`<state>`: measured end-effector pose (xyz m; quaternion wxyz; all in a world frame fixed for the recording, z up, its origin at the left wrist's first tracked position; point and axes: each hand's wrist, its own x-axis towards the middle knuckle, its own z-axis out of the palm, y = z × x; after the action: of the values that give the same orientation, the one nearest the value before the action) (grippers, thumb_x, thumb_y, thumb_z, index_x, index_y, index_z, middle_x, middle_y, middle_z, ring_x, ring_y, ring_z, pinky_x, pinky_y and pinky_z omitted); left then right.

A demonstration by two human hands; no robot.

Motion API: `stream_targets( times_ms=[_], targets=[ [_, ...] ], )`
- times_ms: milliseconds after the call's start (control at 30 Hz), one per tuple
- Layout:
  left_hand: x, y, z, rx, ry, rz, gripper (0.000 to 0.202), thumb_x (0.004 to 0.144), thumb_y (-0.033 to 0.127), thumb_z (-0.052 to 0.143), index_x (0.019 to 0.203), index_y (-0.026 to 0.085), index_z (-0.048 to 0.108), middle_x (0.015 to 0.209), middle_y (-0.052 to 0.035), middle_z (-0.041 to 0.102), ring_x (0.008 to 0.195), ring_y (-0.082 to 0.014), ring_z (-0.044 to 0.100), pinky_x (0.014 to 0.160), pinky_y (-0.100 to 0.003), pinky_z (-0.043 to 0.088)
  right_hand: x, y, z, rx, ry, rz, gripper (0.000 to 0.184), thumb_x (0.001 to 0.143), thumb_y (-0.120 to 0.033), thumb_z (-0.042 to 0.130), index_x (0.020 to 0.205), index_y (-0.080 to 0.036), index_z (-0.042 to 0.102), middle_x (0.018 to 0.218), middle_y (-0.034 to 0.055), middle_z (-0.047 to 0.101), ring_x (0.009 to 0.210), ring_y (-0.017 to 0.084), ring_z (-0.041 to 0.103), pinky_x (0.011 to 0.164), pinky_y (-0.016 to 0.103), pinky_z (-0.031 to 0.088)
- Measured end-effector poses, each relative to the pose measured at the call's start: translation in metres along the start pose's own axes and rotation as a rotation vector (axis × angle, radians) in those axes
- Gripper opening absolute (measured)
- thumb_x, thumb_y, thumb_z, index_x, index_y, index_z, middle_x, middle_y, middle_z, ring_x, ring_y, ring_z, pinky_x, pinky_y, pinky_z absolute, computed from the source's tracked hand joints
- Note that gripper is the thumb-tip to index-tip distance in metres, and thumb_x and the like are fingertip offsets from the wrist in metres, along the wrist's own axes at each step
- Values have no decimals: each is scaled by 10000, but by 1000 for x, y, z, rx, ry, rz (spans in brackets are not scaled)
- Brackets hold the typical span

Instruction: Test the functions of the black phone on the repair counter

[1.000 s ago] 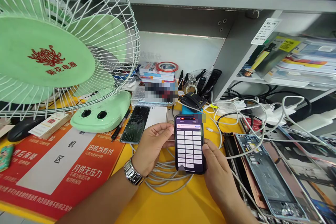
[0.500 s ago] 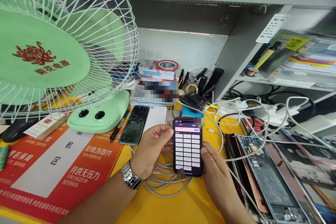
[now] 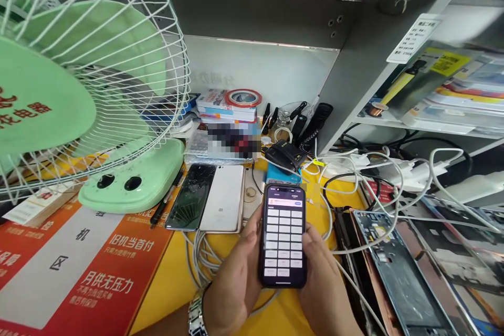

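A smartphone [image 3: 283, 236] in a dark case is held upright between both hands, its screen lit with a grid of pale buttons on dark purple. My left hand [image 3: 240, 273], with a metal watch [image 3: 197, 315] on the wrist, closes around the phone's left edge. On the right edge, my right hand [image 3: 325, 281] grips it, thumb at the side. Fingers behind the phone are hidden. Left of it lie a cracked black phone [image 3: 191, 197] and a white phone [image 3: 222, 197], side by side on the yellow table. A coiled grey cable [image 3: 202, 257] runs under my left hand.
A green fan [image 3: 134, 178] with a wire guard fills the left side, by a red-orange printed mat [image 3: 114, 268]. A disassembled phone frame [image 3: 405, 273] lies at right among white cables [image 3: 370, 247]. A grey shelf [image 3: 354, 79] stands behind, with boxes and tape [image 3: 243, 97].
My left hand has come down from the phone's upper left corner to grip its left side. The phone sits slightly lower in view. The camera view has shifted, moving the fan leftward.
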<state>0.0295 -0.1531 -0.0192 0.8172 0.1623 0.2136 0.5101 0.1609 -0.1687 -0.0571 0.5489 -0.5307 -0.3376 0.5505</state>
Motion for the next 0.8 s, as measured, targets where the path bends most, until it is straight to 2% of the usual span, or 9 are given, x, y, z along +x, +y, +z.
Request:
stream_targets(
  times_ms=[100,267,400,500,667,800],
  targets=[
    [-1,-2,-2,-6,38,-11,489,934,404,416,1407,292,469,1423,-24,496,1365,-291,362,1092,-428,373,-3,-9,6,135,-86,84,473,807,-288,650,1268,-265,545,1215,64,666,1066,248,635,911,382,512],
    [-2,0,-1,-7,17,-20,537,908,408,467,1429,284,426,1448,-49,468,1360,-300,368,1105,-458,348,-3,-17,9,141,-145,51,493,788,-188,645,1259,-266,524,1170,52,680,1041,212,632,922,350,482],
    [-1,1,3,1,66,-4,485,941,372,424,1414,265,447,1452,-50,465,1368,-280,356,1114,-449,333,0,-13,7,259,-149,52,448,805,-252,586,1252,-252,552,1237,59,650,1092,237,606,924,370,475],
    [1,3,3,47,87,6,463,940,348,447,1398,278,464,1458,-26,460,1375,-252,347,1119,-417,328,3,-10,7,255,-169,13,444,821,-315,561,1260,-241,561,1261,60,635,1138,256,578,947,394,468],
    [4,12,4,132,5,-27,471,948,376,425,1408,277,451,1448,-25,470,1324,-230,418,1086,-378,374,3,-12,10,212,-181,-57,512,856,-468,543,1322,-257,528,1374,37,564,1304,246,466,1070,406,390],
    [-1,23,6,277,-57,-108,543,939,508,407,1457,356,346,1424,-43,489,1173,-246,554,946,-401,502,-2,-18,11,159,-203,-145,556,871,-528,539,1366,-276,500,1476,19,456,1401,221,336,1155,399,269]
  ],
)
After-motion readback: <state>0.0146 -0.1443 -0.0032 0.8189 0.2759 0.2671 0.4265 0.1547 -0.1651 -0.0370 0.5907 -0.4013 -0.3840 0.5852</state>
